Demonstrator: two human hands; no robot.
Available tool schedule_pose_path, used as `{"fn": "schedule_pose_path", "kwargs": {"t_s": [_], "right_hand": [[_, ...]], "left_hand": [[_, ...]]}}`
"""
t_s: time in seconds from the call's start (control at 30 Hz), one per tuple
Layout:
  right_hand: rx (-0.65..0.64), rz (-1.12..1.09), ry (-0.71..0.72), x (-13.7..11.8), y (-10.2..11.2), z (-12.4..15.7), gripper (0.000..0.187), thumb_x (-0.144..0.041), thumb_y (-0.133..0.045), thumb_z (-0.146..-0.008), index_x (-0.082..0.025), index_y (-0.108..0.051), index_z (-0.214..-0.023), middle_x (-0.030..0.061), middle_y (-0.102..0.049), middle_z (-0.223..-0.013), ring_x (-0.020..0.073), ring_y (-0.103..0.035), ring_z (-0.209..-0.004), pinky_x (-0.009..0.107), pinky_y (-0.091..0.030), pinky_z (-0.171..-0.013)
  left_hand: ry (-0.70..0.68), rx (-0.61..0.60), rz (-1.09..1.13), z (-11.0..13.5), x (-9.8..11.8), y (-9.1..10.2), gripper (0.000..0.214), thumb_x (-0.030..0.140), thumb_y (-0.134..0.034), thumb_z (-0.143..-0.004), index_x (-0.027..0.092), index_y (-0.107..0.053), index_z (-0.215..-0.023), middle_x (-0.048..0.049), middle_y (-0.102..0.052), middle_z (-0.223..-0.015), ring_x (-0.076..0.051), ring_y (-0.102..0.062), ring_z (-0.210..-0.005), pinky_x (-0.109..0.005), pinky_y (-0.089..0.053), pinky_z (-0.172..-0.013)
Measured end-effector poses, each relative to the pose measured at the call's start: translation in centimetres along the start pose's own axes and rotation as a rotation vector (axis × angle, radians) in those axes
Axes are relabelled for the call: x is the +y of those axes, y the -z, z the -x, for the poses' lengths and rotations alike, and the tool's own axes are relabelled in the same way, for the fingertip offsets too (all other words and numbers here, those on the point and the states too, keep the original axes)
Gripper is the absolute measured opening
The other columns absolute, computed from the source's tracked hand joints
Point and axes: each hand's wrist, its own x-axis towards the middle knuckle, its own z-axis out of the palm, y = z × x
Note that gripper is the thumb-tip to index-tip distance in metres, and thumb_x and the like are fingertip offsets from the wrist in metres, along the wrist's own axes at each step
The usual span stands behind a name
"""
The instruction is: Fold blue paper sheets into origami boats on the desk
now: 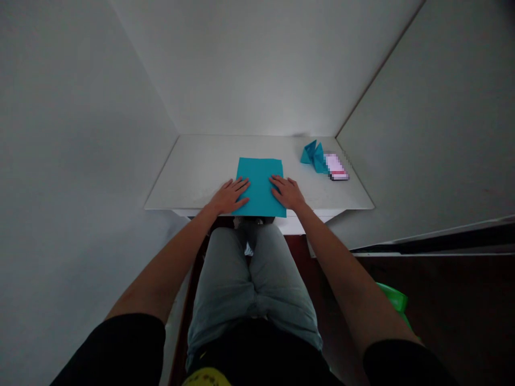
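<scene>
A flat sheet of teal paper [259, 179] lies on the white table [193, 171] near its front edge. My left hand [230, 195] rests flat on the sheet's left edge with the fingers stretched out. My right hand [287, 192] lies flat on the sheet's right edge, fingers likewise spread. Neither hand grips anything.
A folded teal paper shape [314, 155] sits at the back right of the table, beside a phone [337, 167]. White walls close in on the left, back and right. A green seat edge [394, 298] shows low on the right.
</scene>
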Motion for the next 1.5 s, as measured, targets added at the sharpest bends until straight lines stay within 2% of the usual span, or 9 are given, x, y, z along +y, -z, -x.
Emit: {"fn": "schedule_pose_path", "kwargs": {"t_s": [0.17,0.3,0.43,0.57,0.7,1.07,1.23,1.37,1.5], "right_hand": [[0.006,-0.031,0.002,0.5,-0.2,-0.1,0.057,-0.043,-0.043,-0.114,-0.025,-0.055,-0.166,0.0081,-0.048,-0.177,0.0321,-0.045,-0.165,0.062,-0.030,-0.135],[0.040,-0.051,0.001,0.6,-0.3,-0.2,0.054,-0.043,-0.047,-0.112,-0.026,-0.061,-0.161,0.0094,-0.053,-0.174,0.0335,-0.049,-0.161,0.064,-0.032,-0.134],[0.084,-0.075,-0.018,0.8,-0.4,0.0,0.050,-0.046,-0.051,-0.111,-0.026,-0.069,-0.153,0.0106,-0.061,-0.167,0.0352,-0.056,-0.154,0.063,-0.037,-0.129],[0.110,-0.101,-0.023,1.1,-0.5,0.0,0.046,-0.045,-0.052,-0.111,-0.027,-0.072,-0.148,0.0095,-0.064,-0.164,0.0361,-0.058,-0.152,0.064,-0.040,-0.126],[0.121,-0.115,-0.035,1.2,-0.6,-0.1,0.043,-0.041,-0.055,-0.109,-0.027,-0.074,-0.145,0.0085,-0.066,-0.162,0.0354,-0.059,-0.151,0.062,-0.041,-0.126],[0.152,-0.166,-0.005,1.2,-0.5,-0.1,0.041,-0.043,-0.063,-0.104,-0.028,-0.078,-0.138,0.0081,-0.071,-0.156,0.0355,-0.063,-0.147,0.064,-0.043,-0.125],[0.156,-0.231,0.040,1.7,-0.5,-0.4,0.040,-0.043,-0.057,-0.106,-0.028,-0.080,-0.134,0.0063,-0.076,-0.150,0.0326,-0.069,-0.140,0.058,-0.048,-0.124],[0.155,-0.334,-0.009,2.0,-0.3,-0.4,0.047,-0.045,-0.048,-0.108,-0.025,-0.078,-0.138,0.0078,-0.081,-0.139,0.0326,-0.075,-0.127,0.053,-0.055,-0.116],[0.200,-0.439,-0.043,2.1,-0.2,-0.1,0.050,-0.050,-0.044,-0.109,-0.024,-0.076,-0.138,0.0082,-0.081,-0.136,0.0320,-0.075,-0.123,0.051,-0.057,-0.112]], "left_hand": [[-0.035,0.025,-0.001,1.6,-1.0,0.2,0.088,0.070,-0.046,-0.108,0.022,-0.028,-0.180,-0.0113,-0.031,-0.186,-0.032,-0.028,-0.173,-0.051,-0.017,-0.142],[-0.139,0.007,-0.028,2.0,-1.3,0.2,0.131,0.092,-0.069,-0.082,0.016,-0.025,-0.180,-0.0215,-0.025,-0.186,-0.042,-0.023,-0.173,-0.058,-0.012,-0.141],[-0.186,-0.002,-0.050,2.0,-1.5,0.0,0.145,0.091,-0.079,-0.072,0.013,-0.023,-0.180,-0.0264,-0.021,-0.185,-0.047,-0.021,-0.172,-0.062,-0.012,-0.139],[-0.206,0.004,-0.074,2.1,-1.3,0.2,0.122,0.066,-0.085,-0.081,0.013,-0.030,-0.178,-0.0249,-0.029,-0.184,-0.044,-0.027,-0.171,-0.059,-0.017,-0.138],[-0.188,0.010,-0.045,2.1,-1.1,0.7,0.102,0.044,-0.079,-0.088,0.012,-0.036,-0.175,-0.0223,-0.041,-0.179,-0.040,-0.042,-0.163,-0.052,-0.028,-0.135],[-0.153,0.098,0.045,2.1,-1.0,0.7,0.087,0.034,-0.077,-0.087,0.011,-0.049,-0.166,-0.0237,-0.055,-0.167,-0.039,-0.053,-0.155,-0.053,-0.038,-0.131],[-0.133,0.126,0.087,2.0,-1.6,0.4,0.088,0.038,-0.080,-0.087,0.011,-0.049,-0.166,-0.0259,-0.055,-0.165,-0.041,-0.057,-0.150,-0.057,-0.043,-0.128],[-0.122,0.149,0.132,1.7,-2.4,0.1,0.083,0.042,-0.077,-0.089,0.020,-0.053,-0.165,-0.0209,-0.055,-0.167,-0.039,-0.056,-0.151,-0.055,-0.044,-0.128],[-0.019,0.178,0.148,1.5,-3.1,-0.3,0.066,0.027,-0.068,-0.093,0.027,-0.064,-0.158,-0.0133,-0.061,-0.165,-0.035,-0.055,-0.153,-0.058,-0.042,-0.130]]}}
